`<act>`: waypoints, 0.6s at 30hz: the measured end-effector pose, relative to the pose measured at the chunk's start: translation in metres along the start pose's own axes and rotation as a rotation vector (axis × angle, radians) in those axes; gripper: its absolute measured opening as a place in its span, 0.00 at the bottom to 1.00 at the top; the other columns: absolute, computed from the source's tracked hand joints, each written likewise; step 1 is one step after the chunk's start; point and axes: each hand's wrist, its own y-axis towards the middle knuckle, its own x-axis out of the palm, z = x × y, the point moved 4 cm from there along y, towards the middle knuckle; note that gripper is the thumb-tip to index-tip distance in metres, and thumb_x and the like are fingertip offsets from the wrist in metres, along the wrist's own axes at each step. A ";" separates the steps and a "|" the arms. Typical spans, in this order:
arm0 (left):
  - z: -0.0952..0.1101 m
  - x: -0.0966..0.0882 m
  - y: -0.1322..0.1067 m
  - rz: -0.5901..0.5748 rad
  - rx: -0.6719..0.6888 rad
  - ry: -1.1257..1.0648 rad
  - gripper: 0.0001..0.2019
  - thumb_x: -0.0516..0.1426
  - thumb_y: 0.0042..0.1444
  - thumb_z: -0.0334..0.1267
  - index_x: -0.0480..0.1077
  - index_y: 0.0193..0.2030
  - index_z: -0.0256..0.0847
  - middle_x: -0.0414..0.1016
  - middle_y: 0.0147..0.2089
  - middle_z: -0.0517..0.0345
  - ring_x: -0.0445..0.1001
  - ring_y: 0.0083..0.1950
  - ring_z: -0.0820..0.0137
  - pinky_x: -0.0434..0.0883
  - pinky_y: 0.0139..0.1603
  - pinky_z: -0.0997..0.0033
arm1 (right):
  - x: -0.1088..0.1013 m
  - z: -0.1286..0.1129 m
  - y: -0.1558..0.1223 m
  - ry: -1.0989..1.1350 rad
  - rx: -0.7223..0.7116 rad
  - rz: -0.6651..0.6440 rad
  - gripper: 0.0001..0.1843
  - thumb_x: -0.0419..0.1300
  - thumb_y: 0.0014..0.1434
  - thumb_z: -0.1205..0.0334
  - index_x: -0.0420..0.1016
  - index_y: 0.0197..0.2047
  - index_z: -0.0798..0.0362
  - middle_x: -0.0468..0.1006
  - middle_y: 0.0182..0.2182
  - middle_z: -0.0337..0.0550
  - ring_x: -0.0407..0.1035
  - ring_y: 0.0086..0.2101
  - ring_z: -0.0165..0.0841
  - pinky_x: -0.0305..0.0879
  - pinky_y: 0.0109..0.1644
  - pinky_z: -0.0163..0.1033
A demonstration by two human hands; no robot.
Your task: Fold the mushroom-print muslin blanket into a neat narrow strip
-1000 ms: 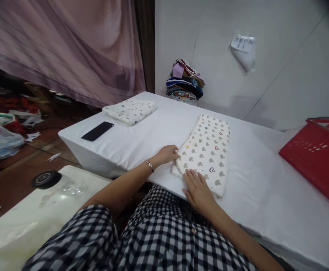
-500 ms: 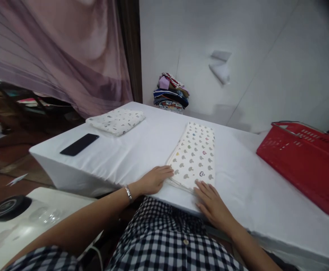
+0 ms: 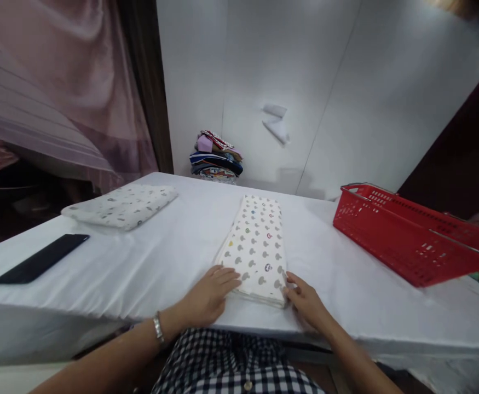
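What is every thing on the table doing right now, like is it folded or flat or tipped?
spotted cloth: folded into a long strip, lying flat, both hands at its near end
left hand: flat at the cloth's near left corner
right hand: fingers at the cloth's near right corner
white patterned cloth: folded, lying flat
phone: flat, screen dark
red basket: tilted; contents not visible
pile of clothes: stacked against the wall

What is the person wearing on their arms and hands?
Both arms are bare, with no sleeves reaching the forearms and no gloves. The left hand has a thin silver bracelet round its wrist. The right hand has nothing on it that shows: no bracelet, and no ring that I can make out. Between the arms you can see a black-and-white checked shirt with small buttons.
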 end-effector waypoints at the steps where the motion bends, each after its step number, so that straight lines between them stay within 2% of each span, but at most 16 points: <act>1: 0.012 0.005 0.008 -0.013 0.004 -0.002 0.29 0.52 0.49 0.29 0.59 0.61 0.44 0.62 0.63 0.53 0.57 0.64 0.59 0.49 0.65 0.46 | 0.003 0.000 0.000 0.085 0.067 -0.015 0.28 0.55 0.55 0.55 0.63 0.59 0.51 0.74 0.48 0.48 0.71 0.25 0.31 0.70 0.31 0.41; 4: 0.045 0.023 0.036 -0.038 0.016 -0.001 0.29 0.56 0.51 0.36 0.58 0.61 0.44 0.60 0.64 0.51 0.57 0.63 0.57 0.50 0.64 0.48 | 0.012 -0.002 -0.003 0.286 0.208 -0.047 0.34 0.58 0.53 0.55 0.56 0.62 0.53 0.74 0.40 0.46 0.68 0.19 0.27 0.66 0.23 0.37; 7: 0.061 0.036 0.061 -0.040 -0.013 0.001 0.27 0.57 0.52 0.38 0.59 0.60 0.42 0.64 0.59 0.49 0.61 0.59 0.59 0.56 0.60 0.53 | 0.017 -0.007 -0.006 0.383 0.305 -0.098 0.41 0.59 0.53 0.55 0.46 0.66 0.54 0.74 0.29 0.40 0.70 0.20 0.32 0.66 0.21 0.36; 10: 0.064 0.042 0.073 -0.054 -0.059 0.019 0.26 0.57 0.53 0.40 0.59 0.59 0.42 0.67 0.55 0.50 0.63 0.55 0.59 0.59 0.56 0.55 | 0.018 -0.014 -0.008 0.496 0.350 -0.143 0.46 0.60 0.54 0.55 0.39 0.68 0.53 0.73 0.24 0.37 0.71 0.20 0.33 0.66 0.21 0.35; 13: 0.065 0.045 0.075 -0.040 -0.095 0.056 0.26 0.55 0.53 0.38 0.57 0.60 0.41 0.65 0.55 0.50 0.62 0.54 0.59 0.59 0.55 0.56 | 0.017 -0.019 -0.009 0.594 0.313 -0.128 0.44 0.59 0.54 0.56 0.40 0.68 0.52 0.72 0.21 0.34 0.66 0.17 0.29 0.59 0.17 0.30; 16: 0.066 0.053 0.075 -0.040 -0.120 0.114 0.25 0.53 0.54 0.32 0.56 0.60 0.41 0.65 0.55 0.51 0.63 0.54 0.60 0.60 0.54 0.56 | 0.019 -0.017 -0.011 0.584 0.261 -0.110 0.43 0.59 0.54 0.56 0.42 0.68 0.51 0.68 0.18 0.31 0.63 0.15 0.27 0.52 0.14 0.28; 18: 0.065 0.061 0.075 -0.052 -0.127 0.151 0.25 0.51 0.54 0.28 0.57 0.59 0.40 0.67 0.54 0.50 0.64 0.53 0.60 0.61 0.53 0.57 | 0.019 -0.012 -0.011 0.511 0.243 -0.118 0.44 0.58 0.55 0.55 0.40 0.68 0.51 0.67 0.17 0.29 0.62 0.14 0.28 0.50 0.14 0.29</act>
